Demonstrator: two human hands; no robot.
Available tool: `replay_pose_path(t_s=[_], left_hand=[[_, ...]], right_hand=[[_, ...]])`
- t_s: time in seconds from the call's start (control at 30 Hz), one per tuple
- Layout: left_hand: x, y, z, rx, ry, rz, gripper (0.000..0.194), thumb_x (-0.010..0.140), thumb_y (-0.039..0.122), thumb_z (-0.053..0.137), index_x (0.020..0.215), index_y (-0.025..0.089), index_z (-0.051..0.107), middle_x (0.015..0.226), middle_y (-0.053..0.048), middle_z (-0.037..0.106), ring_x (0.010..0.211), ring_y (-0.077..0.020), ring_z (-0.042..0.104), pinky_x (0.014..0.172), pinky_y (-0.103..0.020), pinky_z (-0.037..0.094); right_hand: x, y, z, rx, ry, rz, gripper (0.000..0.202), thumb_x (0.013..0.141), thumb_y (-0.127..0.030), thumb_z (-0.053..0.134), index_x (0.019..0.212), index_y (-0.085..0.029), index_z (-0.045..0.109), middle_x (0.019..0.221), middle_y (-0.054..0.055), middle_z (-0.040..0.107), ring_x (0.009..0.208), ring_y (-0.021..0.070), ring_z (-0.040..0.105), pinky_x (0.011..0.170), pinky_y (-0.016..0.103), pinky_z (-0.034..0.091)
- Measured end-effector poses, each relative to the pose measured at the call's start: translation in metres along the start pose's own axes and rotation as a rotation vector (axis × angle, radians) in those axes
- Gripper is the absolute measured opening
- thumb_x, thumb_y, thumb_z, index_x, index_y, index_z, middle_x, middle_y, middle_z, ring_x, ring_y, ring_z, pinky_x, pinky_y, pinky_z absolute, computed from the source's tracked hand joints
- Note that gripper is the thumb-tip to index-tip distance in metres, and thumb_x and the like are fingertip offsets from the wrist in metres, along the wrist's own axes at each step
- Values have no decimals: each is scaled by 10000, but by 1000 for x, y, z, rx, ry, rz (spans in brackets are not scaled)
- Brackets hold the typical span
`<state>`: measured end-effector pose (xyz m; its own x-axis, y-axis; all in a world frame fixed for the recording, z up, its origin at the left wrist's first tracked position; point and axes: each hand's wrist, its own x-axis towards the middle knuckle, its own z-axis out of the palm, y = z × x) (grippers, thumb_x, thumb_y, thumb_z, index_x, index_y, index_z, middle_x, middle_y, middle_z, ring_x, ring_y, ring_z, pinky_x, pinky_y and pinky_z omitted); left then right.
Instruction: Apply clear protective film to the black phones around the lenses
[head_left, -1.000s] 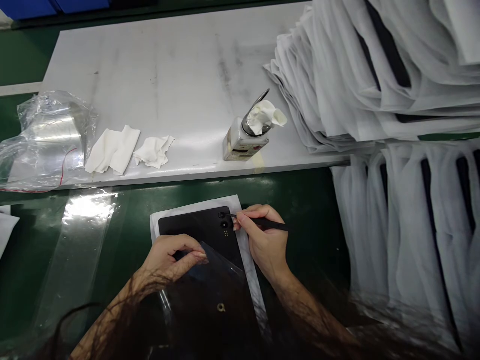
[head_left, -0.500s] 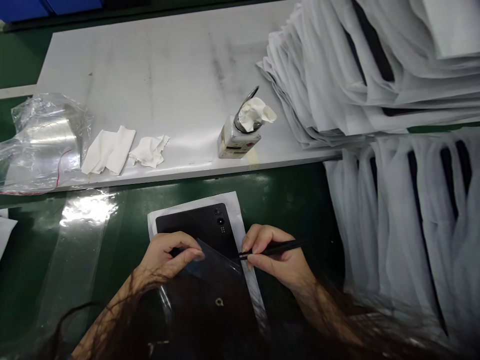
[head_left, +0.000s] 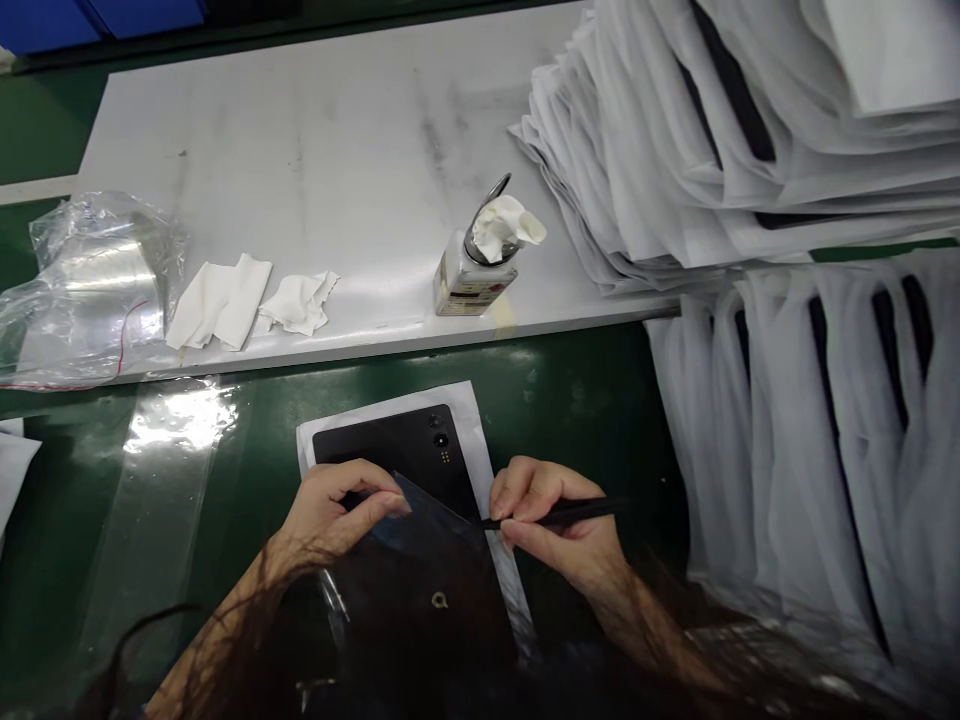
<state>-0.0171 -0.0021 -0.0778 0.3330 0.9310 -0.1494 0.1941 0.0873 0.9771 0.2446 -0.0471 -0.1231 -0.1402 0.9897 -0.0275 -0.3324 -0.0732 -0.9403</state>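
A black tablet [head_left: 405, 438] lies back up on a white sleeve [head_left: 474, 425], its camera lenses near the top right corner. My left hand [head_left: 349, 505] pinches a clear film [head_left: 431, 535] by its upper left corner and holds that edge raised off the tablet. Black tweezers [head_left: 574, 511] are in my right hand [head_left: 551, 510], gripped between thumb and fingers. Their tips touch or nearly touch the film's edge at the tablet's right side. The lower end of the tablet is dark and partly hidden by hair.
A grey board [head_left: 330, 150] carries a square bottle [head_left: 476, 275] with white tissue in its top, crumpled white cloths [head_left: 221, 303] and a plastic bag [head_left: 90, 290]. White sleeves [head_left: 645, 170] with dark panels stack up at the right, and more sleeves [head_left: 787, 450] stand nearer.
The tweezers' tips have closed together and shifted slightly down at the film's edge. My right hand has moved a little to the right. My left hand keeps its pinch.
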Motion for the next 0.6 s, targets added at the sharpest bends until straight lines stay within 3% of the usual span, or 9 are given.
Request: replay_pose_path(t_s=[0.1,0.23,0.3,0.6], left_hand=[[0,-1,0,17,2,-2,77,772,212,645,720,224,701,622,2,760,553,-206,719,523,-245,586],[0,-1,1,61,-19,0,76,762,194,652,724,230,706,633,5,760,584,-213,723,548,-252,581],[0,-1,2,81,-27,1,85,765,192,647,730,241,707,647,9,762,601,-219,725,555,-257,578],[1,1,2,122,-45,7,71,771,208,644,740,239,699,661,7,764,612,-219,723,573,-257,572]], right_hand=[[-1,0,4,30,70,9,282,957,-393,1140,807,-357,903,761,17,856,519,217,732,348,299,561],[14,18,7,-3,344,-15,385,891,-437,1187,784,-320,836,745,-17,832,549,200,754,467,322,648],[24,30,7,-35,409,-23,407,853,-443,1200,777,-304,825,754,-25,839,562,190,764,525,329,674],[26,53,8,-68,422,-19,434,856,-458,1178,766,-299,784,789,-18,854,567,194,739,564,376,684]])
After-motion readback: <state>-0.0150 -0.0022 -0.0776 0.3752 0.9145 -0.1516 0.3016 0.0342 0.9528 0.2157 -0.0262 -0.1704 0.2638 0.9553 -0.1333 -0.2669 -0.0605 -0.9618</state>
